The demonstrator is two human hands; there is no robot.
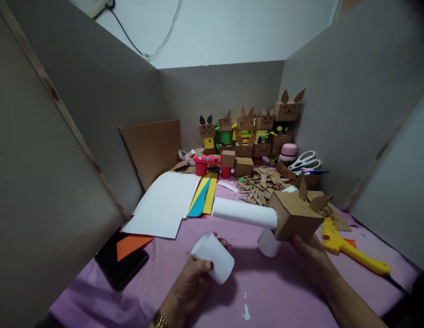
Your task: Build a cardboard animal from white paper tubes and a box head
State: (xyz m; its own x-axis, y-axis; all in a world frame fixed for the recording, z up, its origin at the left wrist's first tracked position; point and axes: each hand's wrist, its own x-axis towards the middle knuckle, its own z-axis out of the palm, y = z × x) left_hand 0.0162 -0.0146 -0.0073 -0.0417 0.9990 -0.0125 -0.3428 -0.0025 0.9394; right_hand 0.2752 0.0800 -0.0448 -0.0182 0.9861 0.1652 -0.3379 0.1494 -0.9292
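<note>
Hands low over the pink cloth [287, 291]. Your left hand [194, 280] grips a loose white paper roll [214, 257], fingers curled round it, thumb on top, roll tilted and held just above the cloth. Your right hand [309, 255] holds a cardboard box [294, 216] from below, fingers closed on its underside; the box has two brown ears on top and a long white tube [244, 213] sticking out to the left, with a second short white tube [268, 243] under it. Yellow glue gun [349, 248] lies just right of your right hand. Cardboard scraps [258, 187] heaped behind the box. White sheets [164, 205] and coloured paper [203, 196] lie to the left, phone [125, 269] near the cloth's left edge. Row of cardboard figures [248, 125] at the back wall, scissors [306, 160] to their right.
</note>
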